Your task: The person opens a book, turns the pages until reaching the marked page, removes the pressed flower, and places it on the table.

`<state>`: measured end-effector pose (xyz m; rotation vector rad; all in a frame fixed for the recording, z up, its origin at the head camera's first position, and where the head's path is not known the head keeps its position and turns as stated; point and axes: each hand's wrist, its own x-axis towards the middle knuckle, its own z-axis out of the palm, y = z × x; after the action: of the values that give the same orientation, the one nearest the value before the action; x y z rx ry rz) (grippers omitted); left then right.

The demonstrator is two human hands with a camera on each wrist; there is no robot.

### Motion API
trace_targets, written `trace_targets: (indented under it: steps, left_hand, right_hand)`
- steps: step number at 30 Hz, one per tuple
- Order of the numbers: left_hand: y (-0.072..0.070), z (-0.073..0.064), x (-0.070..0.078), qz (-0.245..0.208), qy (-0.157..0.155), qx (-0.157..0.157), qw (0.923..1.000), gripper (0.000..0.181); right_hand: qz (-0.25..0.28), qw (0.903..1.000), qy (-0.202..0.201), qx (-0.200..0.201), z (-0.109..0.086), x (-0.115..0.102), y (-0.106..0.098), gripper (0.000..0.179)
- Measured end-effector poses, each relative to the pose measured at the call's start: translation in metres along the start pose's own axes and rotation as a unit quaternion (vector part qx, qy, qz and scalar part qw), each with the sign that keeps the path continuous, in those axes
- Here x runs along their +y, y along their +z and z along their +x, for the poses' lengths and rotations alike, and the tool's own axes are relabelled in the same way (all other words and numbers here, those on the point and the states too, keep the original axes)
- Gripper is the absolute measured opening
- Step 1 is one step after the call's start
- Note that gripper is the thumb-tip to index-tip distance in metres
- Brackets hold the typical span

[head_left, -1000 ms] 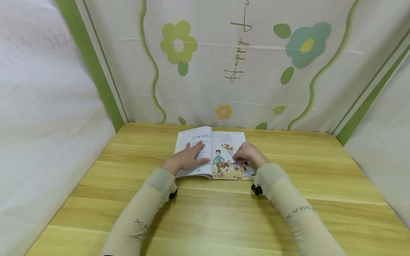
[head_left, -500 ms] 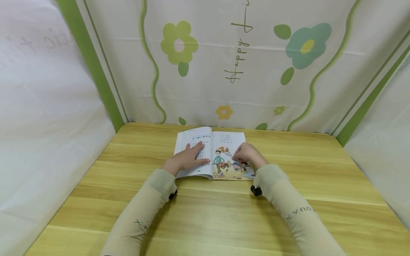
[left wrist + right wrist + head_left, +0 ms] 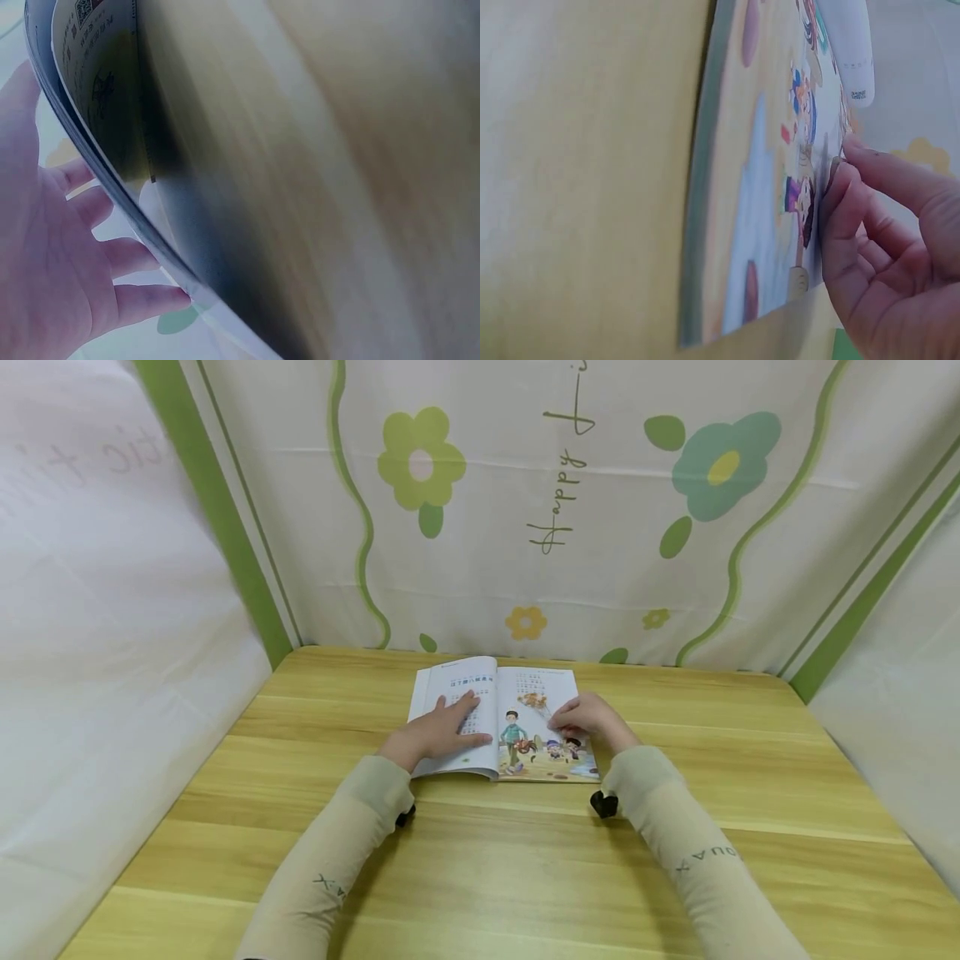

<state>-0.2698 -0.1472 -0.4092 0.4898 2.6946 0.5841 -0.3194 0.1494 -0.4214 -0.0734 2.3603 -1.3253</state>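
Observation:
An open picture book [image 3: 521, 764] lies near the back of the table, with text on its left page and a coloured drawing on its right page. My left hand [image 3: 438, 733] rests with spread fingers on the left page; in the left wrist view its fingers [image 3: 135, 259] reach along the curved page edges. My right hand [image 3: 588, 718] is over the right page, thumb and forefinger pinching the end of a thin stem-like piece with an orange-brown top [image 3: 534, 700]. In the right wrist view the fingertips [image 3: 846, 184] are right at the page, the other fingers curled and the piece mostly hidden.
The book lies on a wood-grain table [image 3: 480, 868]. A white curtain [image 3: 480, 560] printed with flowers and lettering hangs behind its back edge, with more white fabric [image 3: 135, 635] at the sides. Small black devices [image 3: 603, 804] are strapped below the sleeve cuffs.
The orange-brown top dipped over the drawn figure's head, then swung back up and right. My right hand has shifted slightly right; my left hand has stayed on the page.

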Motion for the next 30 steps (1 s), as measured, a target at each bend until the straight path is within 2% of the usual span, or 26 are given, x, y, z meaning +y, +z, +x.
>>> trace_targets:
  steps: [4, 11, 16, 21, 30]
  left_hand:
    - [0.000, 0.000, 0.000, -0.004, 0.004, 0.002, 1.0000, 0.093]
    - [-0.002, -0.001, 0.001, 0.019, 0.034, 0.003, 0.9992, 0.079]
    - [-0.005, -0.003, 0.002, 0.024, 0.033, 0.002, 0.9992, 0.077]
    - [-0.004, -0.002, 0.001, 0.019, 0.037, -0.001, 0.9991, 0.078]
    - [0.000, -0.002, -0.002, 0.013, 0.039, -0.004, 0.9992, 0.078]
  right_hand:
    - [0.029, 0.9996, 0.003, -0.005, -0.002, 0.003, -0.004, 0.022]
    - [0.057, 0.9984, -0.001, -0.005, -0.005, 0.009, -0.016, 0.025]
    - [0.087, 0.9961, 0.009, 0.007, -0.011, 0.013, -0.027, 0.027]
    - [0.091, 0.9955, 0.015, 0.021, -0.015, 0.020, -0.040, 0.031]
    - [0.080, 0.9966, -0.005, 0.023, -0.031, 0.036, -0.068, 0.034]
